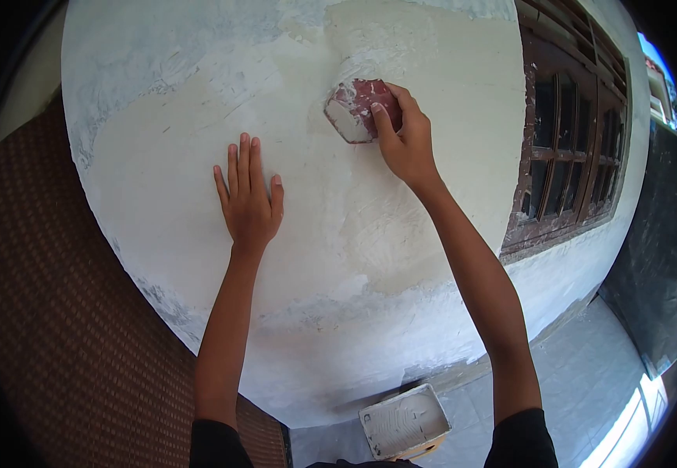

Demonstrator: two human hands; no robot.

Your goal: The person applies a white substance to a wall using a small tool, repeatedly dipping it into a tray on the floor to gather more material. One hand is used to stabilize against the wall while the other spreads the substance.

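Scraper in the right hand is pressed flat on the wall, high up and a bit right of the middle. It is a small flat tool, dark red, with white paste smeared over it. The fingers of that hand are wrapped tight on its right side, so the hand is clamped on the tool. The arm reaches up long and straight from the lower right.

Left of it, and a little lower, the left hand lies flat on the wall. Its fingers are stretched out and close together, pointing up. It holds nothing. It just leans on the wall. The two hands are apart, with bare wall between them.

The wall is pale, cream and white, with rough patches. Some parts look smooth and wet with fresh paste, mostly around the tool and below it. The edges at the top left and along the bottom look grey and blue and flaky.

On the right is a brown wooden window with many small panes. Its frame has white smears on it.

Down low, near the foot of the wall, a white tray sits on the tiled floor. It is coated inside with white paste. On the left there is a brown woven panel.
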